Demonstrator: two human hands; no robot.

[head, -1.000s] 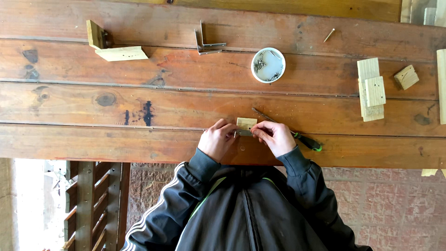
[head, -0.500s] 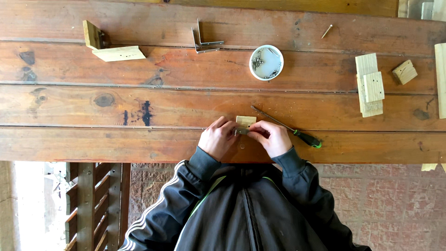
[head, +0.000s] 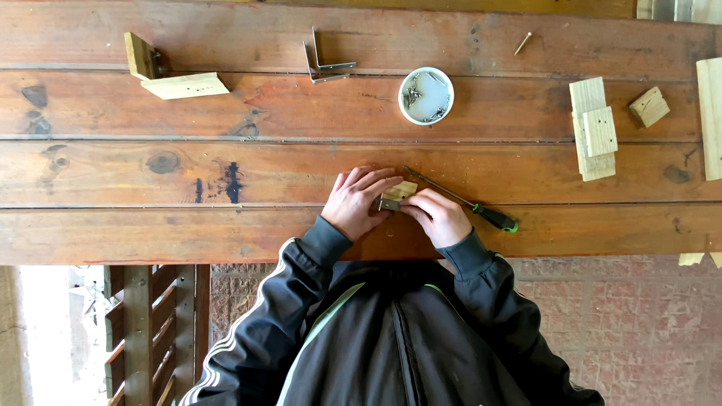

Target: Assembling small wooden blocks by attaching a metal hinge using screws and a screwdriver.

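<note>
left hand [head: 359,201] grip clamped on wood block [head: 398,192] | right hand [head: 440,216] grip likewise

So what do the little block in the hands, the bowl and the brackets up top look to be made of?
Block: pale bare wood, unfinished, grain faintly visible. Bowl: smooth white, probably plastic or ceramic, holding metal screws. Brackets: thin grey metal, dull sheen, bent at right angles.

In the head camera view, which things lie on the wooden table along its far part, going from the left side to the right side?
Joined wooden corner piece → metal angle brackets → white bowl of screws → loose screw → stacked wooden strips → small wooden block.
</note>
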